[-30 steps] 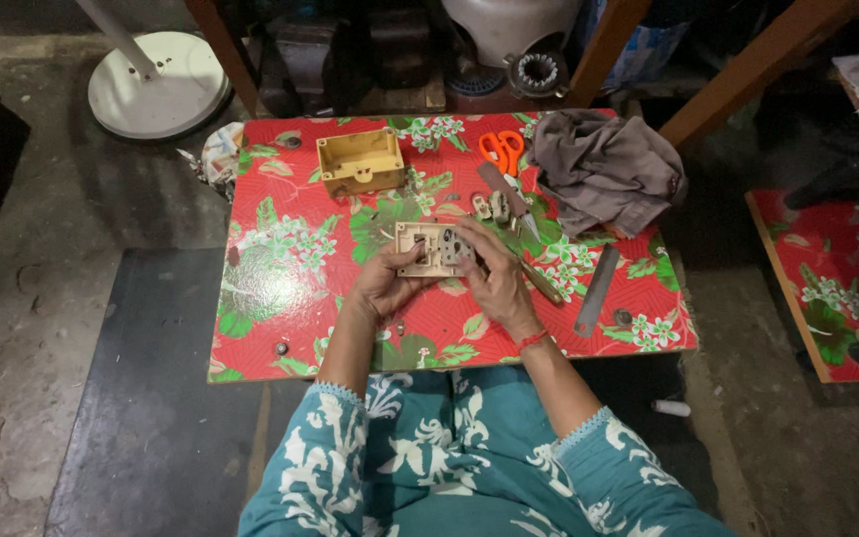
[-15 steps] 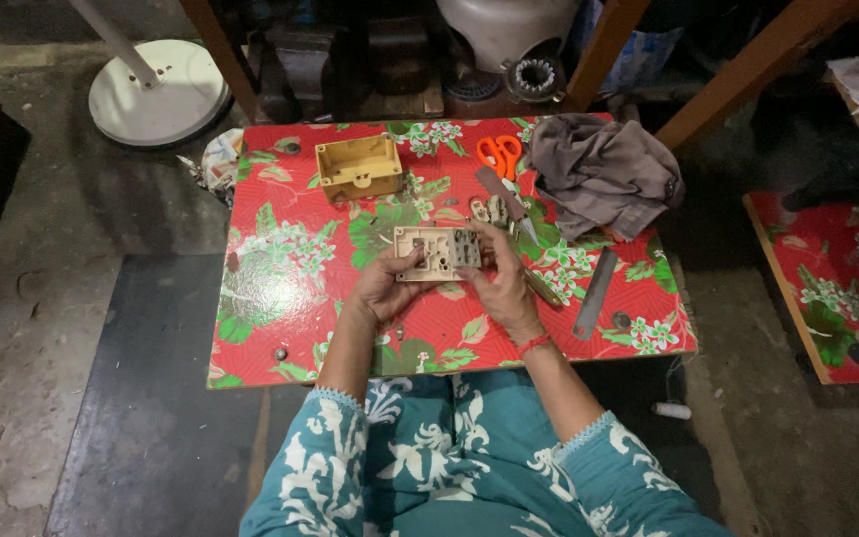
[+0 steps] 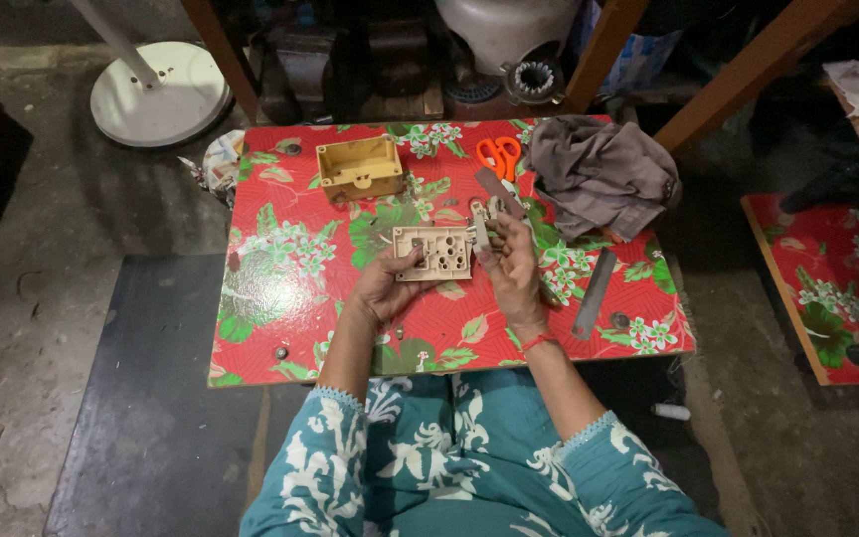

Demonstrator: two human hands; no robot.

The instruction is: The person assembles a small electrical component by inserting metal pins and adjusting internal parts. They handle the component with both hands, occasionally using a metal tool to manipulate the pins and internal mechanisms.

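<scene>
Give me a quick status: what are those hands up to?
Left hand grips beige switch plate above the table. Right hand at plate's right edge, fingers closed on a small part. Scissors, cloth, yellow box lie apart behind.

Your hands: two, left [image 3: 382, 288] and right [image 3: 511, 267]
Plates [image 3: 433, 252]: one
Boxes [image 3: 360, 167]: one
Scissors [image 3: 498, 155]: one pair
Cloths [image 3: 601, 175]: one
Metal bars [image 3: 595, 294]: one

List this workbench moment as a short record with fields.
setting: low table with a red floral cover
left hand: grips the left end of a beige switch plate
right hand: at the plate's right edge, holding a small pale part
behind the plate: yellow-beige box housing, orange-handled scissors, grey cloth
right of the hands: flat metal bar
</scene>
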